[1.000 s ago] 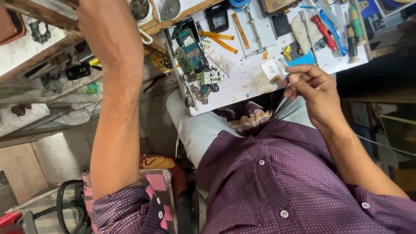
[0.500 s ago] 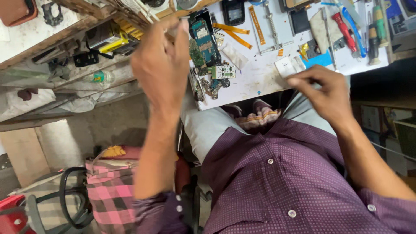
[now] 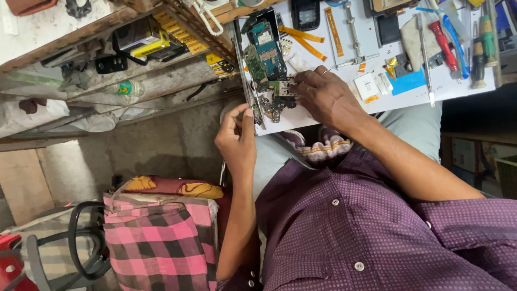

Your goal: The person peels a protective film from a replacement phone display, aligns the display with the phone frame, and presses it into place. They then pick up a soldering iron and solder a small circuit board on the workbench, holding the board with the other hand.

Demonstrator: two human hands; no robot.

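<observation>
Right hand: the right hand [image 3: 328,99] lay on the white work board [image 3: 344,43], fingers curled down onto a small metal-framed part [image 3: 285,87] among loose scraps; whether it pinched the part or only pressed on it could not be told.
Left hand: the left hand [image 3: 237,140] hung at the board's near edge, thumb and forefinger pressed together as if on something tiny; what they held, if anything, was too small to see.
Circuit boards: two circuit boards [image 3: 264,54], one blue and one green, lay side by side just beyond the right fingertips, close to the board's left edge.
Edge risk: the small part and scraps sat near the edge above the lap and the floor [image 3: 161,145]; a careless sweep of the right hand would likely have pushed them off, where they would be hard to find.
Small-piece risk: anything in the left pinch seemed easy to drop, since it was held off the board, over the gap.
Clutter risk: screwdrivers [image 3: 458,43], tweezers [image 3: 425,59] and orange ribbon strips [image 3: 301,37] crowded the right side; the forearm could have knocked them.
Bag: a pink checked bag [image 3: 161,237] stood open-topped below, a likely place for a dropped piece to vanish.
</observation>
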